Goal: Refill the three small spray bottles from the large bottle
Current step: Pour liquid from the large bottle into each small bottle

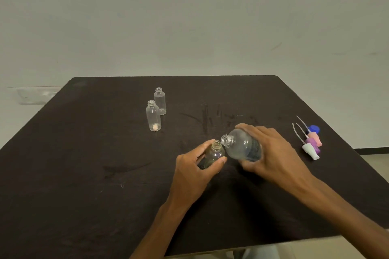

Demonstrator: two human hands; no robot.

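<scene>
Our right hand wraps the large clear plastic bottle, tipped on its side with its open threaded mouth touching the rim of a small clear plastic bottle. Our left hand grips that small bottle upright, just left of the large one. Beyond the large bottle, to its left, two more small clear uncapped bottles stand close together on the dark worktop. Right of it lie pink, purple and white spray caps and a blue cap.

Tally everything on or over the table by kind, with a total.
Small clear bottles: 3, one held, two standing
Large bottle: 1
Spray tops: 3, white, purple, pink
Blue cap: 1
Total: 8
</scene>
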